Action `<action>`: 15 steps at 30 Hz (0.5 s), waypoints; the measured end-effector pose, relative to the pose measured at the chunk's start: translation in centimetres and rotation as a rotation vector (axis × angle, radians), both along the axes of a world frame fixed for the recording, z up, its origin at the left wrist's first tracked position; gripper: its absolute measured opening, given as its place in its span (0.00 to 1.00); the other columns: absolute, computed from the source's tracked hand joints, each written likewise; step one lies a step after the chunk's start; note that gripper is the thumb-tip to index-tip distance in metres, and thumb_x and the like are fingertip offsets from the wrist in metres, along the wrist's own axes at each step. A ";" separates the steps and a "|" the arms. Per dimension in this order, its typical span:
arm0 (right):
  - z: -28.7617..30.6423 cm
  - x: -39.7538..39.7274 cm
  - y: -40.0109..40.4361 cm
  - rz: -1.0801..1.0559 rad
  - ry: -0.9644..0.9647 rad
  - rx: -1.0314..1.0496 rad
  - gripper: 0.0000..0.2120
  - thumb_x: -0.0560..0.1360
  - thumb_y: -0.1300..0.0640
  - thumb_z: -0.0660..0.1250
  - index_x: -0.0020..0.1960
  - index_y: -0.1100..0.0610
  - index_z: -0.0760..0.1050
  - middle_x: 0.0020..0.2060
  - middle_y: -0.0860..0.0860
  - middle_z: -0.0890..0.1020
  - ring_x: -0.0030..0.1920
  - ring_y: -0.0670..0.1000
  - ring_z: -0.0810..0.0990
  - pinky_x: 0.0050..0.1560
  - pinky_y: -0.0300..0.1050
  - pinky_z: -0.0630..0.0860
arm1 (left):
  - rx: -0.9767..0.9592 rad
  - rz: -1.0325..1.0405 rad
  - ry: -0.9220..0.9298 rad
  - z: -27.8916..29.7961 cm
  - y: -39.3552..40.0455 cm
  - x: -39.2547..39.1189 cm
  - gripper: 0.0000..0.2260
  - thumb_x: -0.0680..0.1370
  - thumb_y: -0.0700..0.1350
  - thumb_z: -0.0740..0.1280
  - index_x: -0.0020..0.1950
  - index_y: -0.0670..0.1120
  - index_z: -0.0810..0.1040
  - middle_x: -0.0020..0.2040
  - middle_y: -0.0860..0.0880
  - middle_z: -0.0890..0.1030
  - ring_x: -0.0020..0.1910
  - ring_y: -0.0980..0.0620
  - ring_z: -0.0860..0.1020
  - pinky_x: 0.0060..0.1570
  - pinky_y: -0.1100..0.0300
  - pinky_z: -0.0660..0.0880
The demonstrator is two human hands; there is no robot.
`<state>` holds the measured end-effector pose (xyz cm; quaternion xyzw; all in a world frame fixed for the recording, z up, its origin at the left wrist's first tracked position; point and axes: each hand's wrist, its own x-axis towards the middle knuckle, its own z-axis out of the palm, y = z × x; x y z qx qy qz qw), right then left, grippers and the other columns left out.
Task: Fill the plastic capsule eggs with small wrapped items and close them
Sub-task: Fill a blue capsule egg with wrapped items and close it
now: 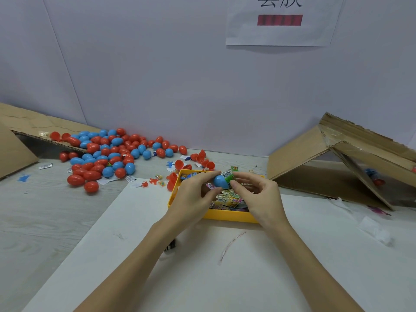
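Two hands pinch: left (193,194) a smooth blue plastic egg half (220,181); right (258,192) a green wrapped item (229,177).

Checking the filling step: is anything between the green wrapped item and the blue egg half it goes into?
Nothing visible. The right hand pinches the green wrapped item right at the blue egg half, which the left hand holds over the yellow tray.
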<state>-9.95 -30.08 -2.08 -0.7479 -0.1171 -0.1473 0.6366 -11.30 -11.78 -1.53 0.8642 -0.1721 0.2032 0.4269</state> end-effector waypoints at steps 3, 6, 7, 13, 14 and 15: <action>-0.1 0.0 0.0 0.008 0.002 -0.002 0.10 0.77 0.59 0.75 0.58 0.54 0.86 0.51 0.46 0.87 0.50 0.42 0.86 0.47 0.33 0.80 | 0.002 -0.002 -0.004 0.0 0.0 0.0 0.21 0.80 0.42 0.71 0.73 0.47 0.75 0.60 0.51 0.82 0.45 0.69 0.78 0.47 0.74 0.75; -0.1 0.1 -0.1 0.030 0.017 -0.034 0.10 0.76 0.59 0.75 0.57 0.52 0.85 0.50 0.44 0.87 0.51 0.43 0.86 0.48 0.36 0.81 | -0.014 -0.019 -0.021 0.0 0.1 0.0 0.21 0.79 0.39 0.71 0.73 0.48 0.75 0.61 0.51 0.81 0.46 0.62 0.80 0.49 0.71 0.77; -0.1 0.1 -0.1 0.037 0.020 -0.051 0.11 0.76 0.59 0.76 0.57 0.49 0.85 0.49 0.43 0.87 0.51 0.43 0.85 0.49 0.37 0.82 | -0.022 -0.025 -0.025 0.0 0.2 0.0 0.21 0.79 0.39 0.71 0.72 0.48 0.75 0.62 0.51 0.80 0.46 0.61 0.80 0.49 0.70 0.77; 0.3 -0.1 -0.2 0.061 0.092 -0.008 0.13 0.75 0.56 0.77 0.60 0.50 0.84 0.48 0.45 0.88 0.50 0.45 0.86 0.39 0.39 0.82 | -0.055 -0.051 -0.035 0.2 0.1 -0.2 0.26 0.80 0.39 0.69 0.77 0.51 0.69 0.60 0.53 0.79 0.46 0.53 0.82 0.51 0.62 0.81; 0.5 -0.2 -0.3 0.077 0.108 -0.005 0.14 0.75 0.56 0.77 0.60 0.50 0.84 0.49 0.47 0.88 0.50 0.47 0.86 0.42 0.40 0.83 | -0.052 -0.042 -0.045 0.3 -0.1 -0.3 0.27 0.80 0.40 0.69 0.78 0.51 0.66 0.59 0.54 0.79 0.46 0.54 0.81 0.50 0.62 0.81; 0.7 -0.2 -0.4 0.094 0.123 0.000 0.14 0.76 0.55 0.76 0.61 0.50 0.83 0.49 0.47 0.88 0.50 0.48 0.87 0.46 0.41 0.83 | -0.051 -0.028 -0.052 0.4 -0.2 -0.4 0.27 0.80 0.40 0.69 0.78 0.51 0.65 0.58 0.55 0.78 0.46 0.55 0.81 0.50 0.63 0.81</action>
